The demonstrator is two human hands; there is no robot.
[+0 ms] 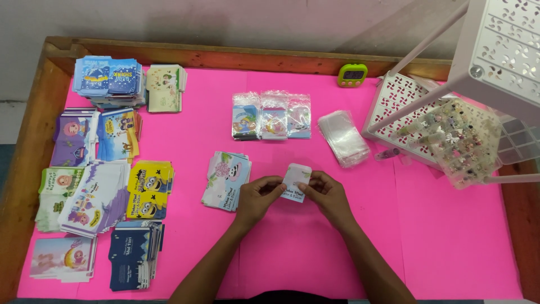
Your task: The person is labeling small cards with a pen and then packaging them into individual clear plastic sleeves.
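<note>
Head view: my left hand (260, 194) and right hand (326, 191) pinch small white card (296, 181) between fingertips, centre of frame, above pink counter (292, 247). Card stack (226, 180) just left. Clear sleeves (343, 138) upper right; green timer (352, 75) beyond.

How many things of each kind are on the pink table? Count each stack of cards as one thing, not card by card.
Stacks of printed cards: 11
Filled shiny packets: 3
Piles of clear sleeves: 1
Green timers: 1
White racks: 1
Clear bead boxes: 1
Card in both hands: 1
Total: 19
</note>
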